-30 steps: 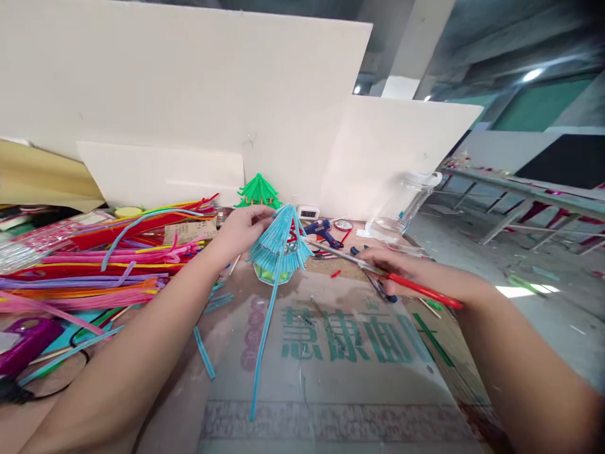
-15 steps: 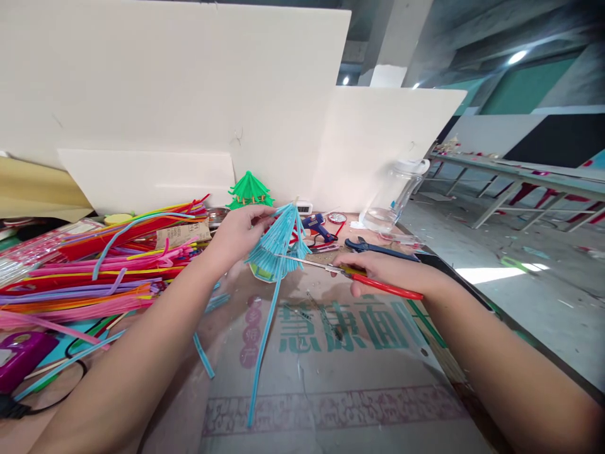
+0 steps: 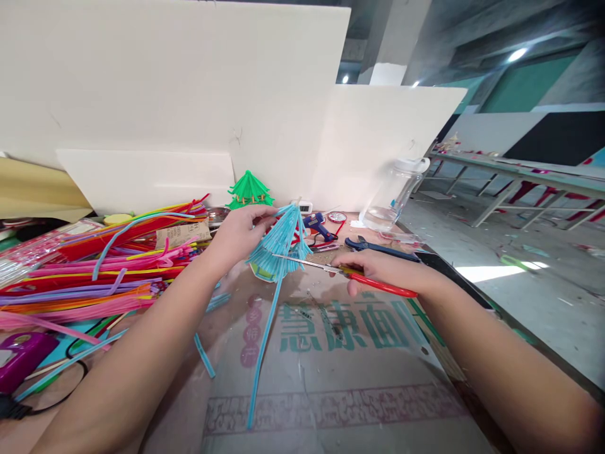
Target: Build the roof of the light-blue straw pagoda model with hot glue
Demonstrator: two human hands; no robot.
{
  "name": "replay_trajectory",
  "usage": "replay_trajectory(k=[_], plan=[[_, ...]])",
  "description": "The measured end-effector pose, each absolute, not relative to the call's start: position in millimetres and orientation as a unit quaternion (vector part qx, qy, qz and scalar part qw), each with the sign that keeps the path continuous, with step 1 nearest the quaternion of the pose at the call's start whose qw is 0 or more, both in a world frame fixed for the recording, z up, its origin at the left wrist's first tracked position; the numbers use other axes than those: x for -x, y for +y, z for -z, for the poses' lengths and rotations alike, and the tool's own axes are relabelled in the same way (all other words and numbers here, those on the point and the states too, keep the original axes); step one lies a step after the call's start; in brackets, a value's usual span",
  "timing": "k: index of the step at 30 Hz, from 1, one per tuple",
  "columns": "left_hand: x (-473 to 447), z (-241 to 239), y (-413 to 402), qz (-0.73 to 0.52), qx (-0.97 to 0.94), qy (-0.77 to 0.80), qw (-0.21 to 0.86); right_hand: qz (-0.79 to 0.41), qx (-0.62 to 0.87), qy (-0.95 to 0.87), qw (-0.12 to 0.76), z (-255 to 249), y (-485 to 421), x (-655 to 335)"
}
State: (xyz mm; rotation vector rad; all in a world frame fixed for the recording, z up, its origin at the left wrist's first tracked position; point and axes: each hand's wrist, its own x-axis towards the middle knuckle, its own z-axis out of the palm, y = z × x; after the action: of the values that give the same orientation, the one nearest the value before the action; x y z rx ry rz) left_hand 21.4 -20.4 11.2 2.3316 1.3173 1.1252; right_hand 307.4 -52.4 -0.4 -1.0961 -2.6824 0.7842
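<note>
My left hand is closed on the top of a blue pipe-cleaner umbrella, holding it just above the table. One long blue pipe cleaner trails from the umbrella down toward me. My right hand grips red-handled scissors, and their blades reach left to the umbrella's lower edge where the long strand leaves it.
A pile of coloured pipe cleaners fills the left side. A green pipe-cleaner tree, blue glue gun, blue pliers and clear plastic jar stand behind. Printed cardboard covers the table. White boards form the back.
My right hand swung the scissors left and toward me, so the blade tips went from beside the umbrella to its lower edge. My left hand kept the umbrella nearly still.
</note>
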Motion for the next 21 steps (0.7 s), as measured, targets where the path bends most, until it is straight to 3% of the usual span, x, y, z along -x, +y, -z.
replay_trajectory(k=[21], plan=[[-17,-7,-16,-0.378,-0.789,0.472,0.114,-0.287,0.390,-0.870,0.091,-4,-61,-294]])
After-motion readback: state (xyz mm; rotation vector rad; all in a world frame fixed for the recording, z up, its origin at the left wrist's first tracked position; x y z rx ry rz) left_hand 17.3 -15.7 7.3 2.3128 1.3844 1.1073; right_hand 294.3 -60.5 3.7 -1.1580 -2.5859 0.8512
